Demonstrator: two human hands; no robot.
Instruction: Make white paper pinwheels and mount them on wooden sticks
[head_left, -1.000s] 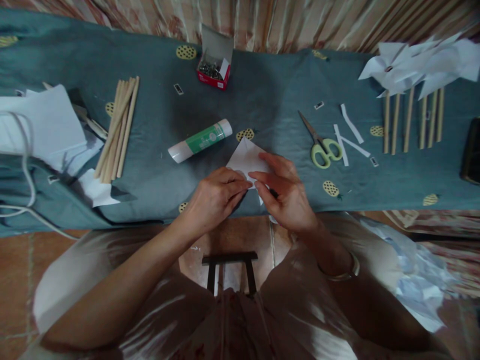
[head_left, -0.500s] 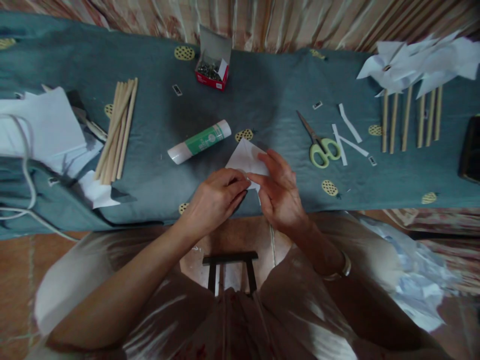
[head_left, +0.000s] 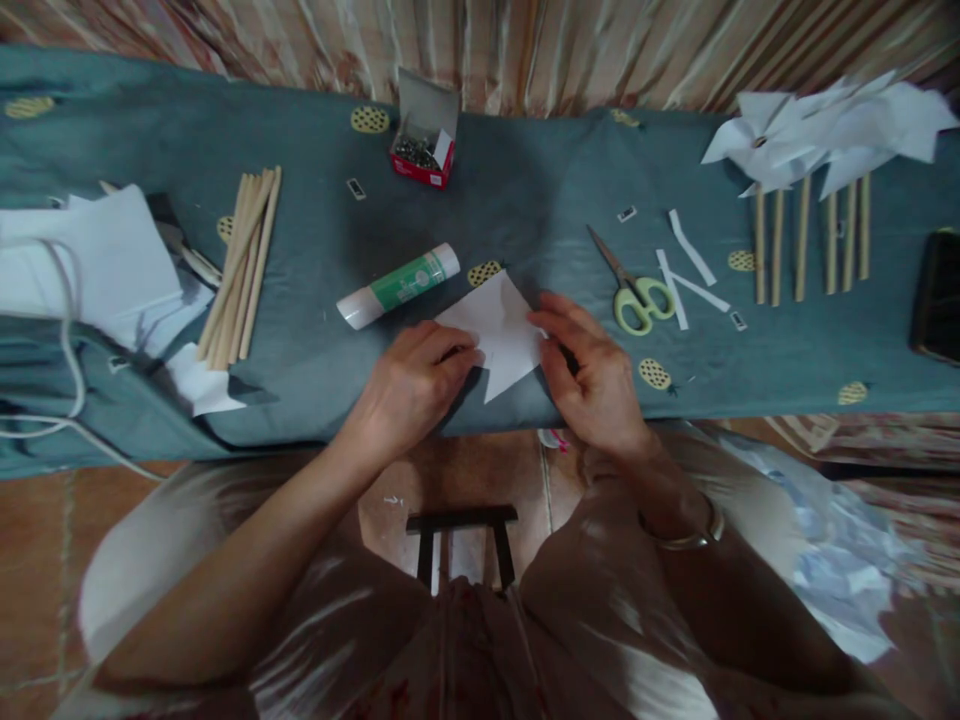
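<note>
A white piece of paper (head_left: pixel 504 325) with pointed corners lies between my hands near the table's front edge. My left hand (head_left: pixel 420 380) pinches its left side between thumb and fingers. On the opposite side my right hand (head_left: pixel 592 375) grips the right edge, thumb below and fingers above. Just beyond my left hand lies a green and white glue stick (head_left: pixel 401 285). Scissors (head_left: pixel 634 290) with light green handles rest to the right of my right hand, beside several narrow paper strips (head_left: pixel 691 247).
An open red box (head_left: pixel 424 160) of small metal pieces stands at the back. Several wooden sticks (head_left: pixel 240 270) and stacked white paper (head_left: pixel 90 260) lie left, near a white cable (head_left: pixel 71 360). Paper pinwheels (head_left: pixel 795 135) on sticks lie right, near a dark object (head_left: pixel 936 295).
The paper has turned and now shows more of its face, one point toward me. My right hand has moved right, away from my left, onto the paper's right edge.
</note>
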